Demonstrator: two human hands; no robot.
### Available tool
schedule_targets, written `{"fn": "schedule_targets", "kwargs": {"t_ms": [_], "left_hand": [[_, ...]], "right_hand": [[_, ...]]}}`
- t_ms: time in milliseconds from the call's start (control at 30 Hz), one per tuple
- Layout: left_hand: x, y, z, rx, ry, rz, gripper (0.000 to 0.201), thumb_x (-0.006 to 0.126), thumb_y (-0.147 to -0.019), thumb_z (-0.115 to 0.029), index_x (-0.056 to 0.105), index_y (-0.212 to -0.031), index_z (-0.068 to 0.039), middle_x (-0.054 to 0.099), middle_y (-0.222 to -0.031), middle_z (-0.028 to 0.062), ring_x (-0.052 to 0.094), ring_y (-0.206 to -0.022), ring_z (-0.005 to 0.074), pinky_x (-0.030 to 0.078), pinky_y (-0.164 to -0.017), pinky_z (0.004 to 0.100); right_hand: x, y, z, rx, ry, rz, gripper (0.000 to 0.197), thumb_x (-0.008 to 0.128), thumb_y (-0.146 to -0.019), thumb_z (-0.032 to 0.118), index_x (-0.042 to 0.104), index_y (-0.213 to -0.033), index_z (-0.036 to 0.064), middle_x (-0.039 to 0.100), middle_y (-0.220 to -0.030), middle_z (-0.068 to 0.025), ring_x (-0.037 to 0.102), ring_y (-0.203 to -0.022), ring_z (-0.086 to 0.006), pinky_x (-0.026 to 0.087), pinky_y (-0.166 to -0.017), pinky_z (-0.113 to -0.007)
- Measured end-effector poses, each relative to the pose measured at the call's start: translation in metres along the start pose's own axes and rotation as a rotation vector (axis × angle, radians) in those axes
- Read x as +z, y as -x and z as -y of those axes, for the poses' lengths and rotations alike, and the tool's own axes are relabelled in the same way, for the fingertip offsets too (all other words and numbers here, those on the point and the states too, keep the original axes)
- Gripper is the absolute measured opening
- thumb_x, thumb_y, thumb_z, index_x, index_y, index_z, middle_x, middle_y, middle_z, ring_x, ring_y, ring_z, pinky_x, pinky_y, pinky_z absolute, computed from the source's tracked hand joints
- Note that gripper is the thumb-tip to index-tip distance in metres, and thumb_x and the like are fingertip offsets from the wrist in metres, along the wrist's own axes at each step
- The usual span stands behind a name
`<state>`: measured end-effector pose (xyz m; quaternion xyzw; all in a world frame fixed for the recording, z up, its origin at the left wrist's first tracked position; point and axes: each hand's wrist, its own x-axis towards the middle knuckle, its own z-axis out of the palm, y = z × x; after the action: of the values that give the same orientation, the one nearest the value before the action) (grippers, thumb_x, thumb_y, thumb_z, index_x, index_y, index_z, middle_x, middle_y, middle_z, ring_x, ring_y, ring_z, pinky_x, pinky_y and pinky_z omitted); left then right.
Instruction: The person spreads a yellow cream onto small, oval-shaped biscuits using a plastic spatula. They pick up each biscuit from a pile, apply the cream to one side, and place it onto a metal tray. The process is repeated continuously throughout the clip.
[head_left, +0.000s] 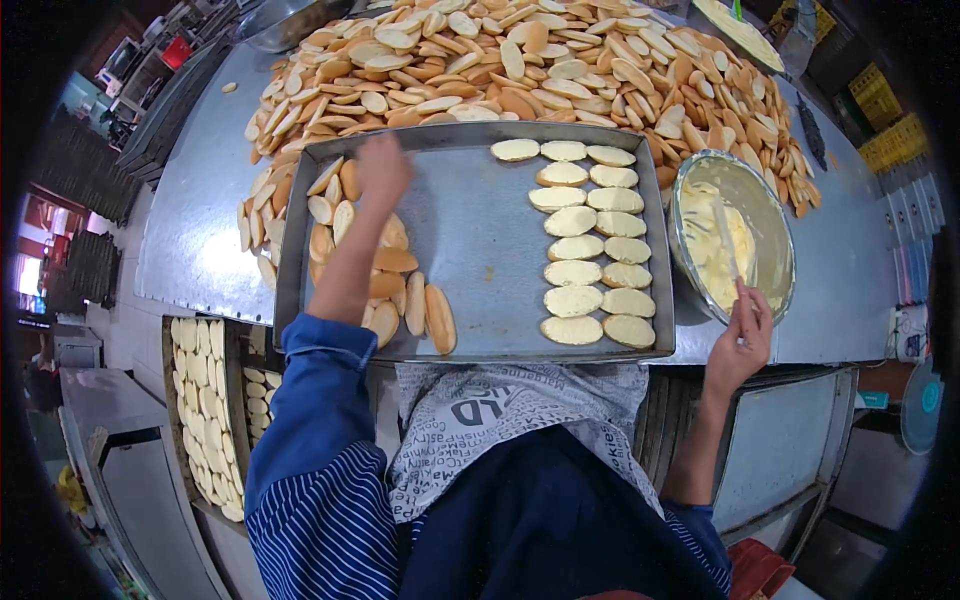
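Observation:
A metal baking tray lies in front of me. On its right side, oval bread slices coated with pale yellow cream sit in rows. Loose uncoated slices crowd its left side. My left hand is over the tray's far left part, beside those loose slices; motion blurs its fingers, and I cannot tell whether it holds one. To the right, my right hand grips a narrow spatula, whose blade reaches into the cream in a round metal bowl.
A large heap of bread slices covers the table beyond the tray. Another bowl of pale cream stands far right, near a dark tool. Below left, a tray holds coated slices. A metal bowl is far left.

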<state>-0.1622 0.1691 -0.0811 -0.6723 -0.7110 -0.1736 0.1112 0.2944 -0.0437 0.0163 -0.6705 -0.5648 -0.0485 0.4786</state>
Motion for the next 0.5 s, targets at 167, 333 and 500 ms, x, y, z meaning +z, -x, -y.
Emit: {"fn": "schedule_targets", "kwargs": {"t_ms": [167,333,500], "left_hand": [[-0.019,0.018,0.056,-0.219,-0.294,0.224,0.035,0.068,-0.077,-0.032,0.063,-0.093,-0.001,0.064,-0.092,0.0185,0.060,-0.095,0.0327,0.049,-0.079,0.0464],[-0.017,0.019,0.051,-0.141,-0.269,0.202,0.033,0.069,-0.075,-0.029,0.063,-0.091,-0.001,0.066,-0.089,0.0183,0.062,-0.090,0.0339,0.050,-0.077,0.0448],[-0.011,0.017,0.051,-0.128,-0.032,0.132,0.034,0.068,-0.074,-0.025,0.060,-0.091,0.003,0.065,-0.087,0.0207,0.063,-0.086,0.0344,0.050,-0.076,0.0450]], "right_hand": [[-0.016,-0.031,-0.038,0.038,0.199,0.136,0.035,0.055,-0.081,-0.007,0.069,-0.108,0.0098,0.064,-0.097,-0.0095,0.063,-0.087,-0.0213,0.048,-0.074,-0.030],[0.001,-0.070,-0.066,-0.002,0.424,0.441,0.028,0.055,-0.079,0.003,0.072,-0.099,0.0136,0.066,-0.092,-0.0144,0.063,-0.085,-0.0306,0.048,-0.072,-0.038],[0.038,-0.093,-0.085,-0.030,0.394,0.616,0.025,0.058,-0.079,0.006,0.073,-0.097,0.0164,0.067,-0.083,-0.0160,0.063,-0.078,-0.0323,0.048,-0.069,-0.040]]}}
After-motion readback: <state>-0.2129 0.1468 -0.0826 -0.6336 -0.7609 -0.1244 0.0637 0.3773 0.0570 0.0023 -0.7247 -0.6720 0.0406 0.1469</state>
